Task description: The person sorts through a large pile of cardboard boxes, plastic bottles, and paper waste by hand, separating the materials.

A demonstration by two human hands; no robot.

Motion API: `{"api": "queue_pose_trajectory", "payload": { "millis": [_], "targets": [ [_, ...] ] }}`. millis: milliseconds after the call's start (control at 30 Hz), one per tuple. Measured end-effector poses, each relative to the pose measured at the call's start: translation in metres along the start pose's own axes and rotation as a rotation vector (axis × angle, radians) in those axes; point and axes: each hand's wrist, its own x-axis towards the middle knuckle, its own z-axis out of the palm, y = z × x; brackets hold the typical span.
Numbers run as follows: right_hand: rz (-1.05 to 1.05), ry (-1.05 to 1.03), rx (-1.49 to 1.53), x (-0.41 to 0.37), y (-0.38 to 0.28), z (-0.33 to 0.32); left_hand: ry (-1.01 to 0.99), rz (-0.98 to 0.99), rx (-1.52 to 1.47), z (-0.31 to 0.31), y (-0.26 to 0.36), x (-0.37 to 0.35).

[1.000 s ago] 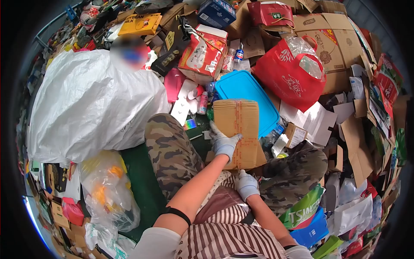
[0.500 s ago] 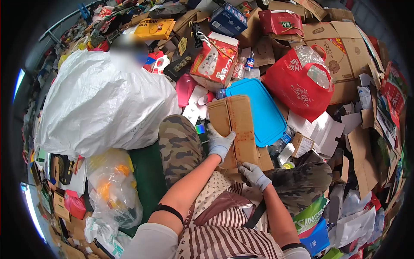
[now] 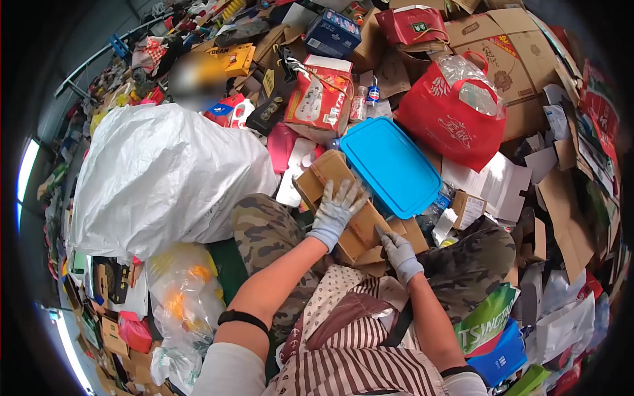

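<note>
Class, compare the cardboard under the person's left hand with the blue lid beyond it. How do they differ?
Colour: the cardboard is dull brown, the blue lid bright blue.
Corners: the cardboard has angular corners, the blue lid rounded ones.
Contact: the left hand lies spread on the cardboard and the right hand is at its edge; neither touches the blue lid.
Shared: both sit aslant in the view.

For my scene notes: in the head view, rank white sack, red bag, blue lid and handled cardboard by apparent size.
White sack
Red bag
Blue lid and handled cardboard, unranked: the cardboard is partly covered.
</note>
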Motion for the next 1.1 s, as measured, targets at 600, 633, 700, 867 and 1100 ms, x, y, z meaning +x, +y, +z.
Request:
{"api": "queue_pose_trajectory", "payload": {
  "millis": [600, 633, 700, 867, 1100],
  "targets": [
    [0.081, 0.079, 0.594, -0.046, -0.012, 0.004, -0.262, 0.604, -0.355, -0.059, -0.047, 0.070],
    [0.090, 0.066, 0.594, -0.045, -0.012, 0.005, -0.267, 0.603, -0.341, -0.059, -0.047, 0.070],
    [0.113, 0.032, 0.580, -0.043, -0.014, 0.006, -0.275, 0.587, -0.322, -0.058, -0.045, 0.065],
    [0.179, -0.022, 0.564, -0.050, -0.039, 0.003, -0.322, 0.570, -0.312, -0.057, -0.049, 0.060],
    [0.185, -0.038, 0.595, -0.047, -0.035, 0.010, -0.554, 0.548, -0.336, -0.063, -0.041, 0.081]
  ]
}}
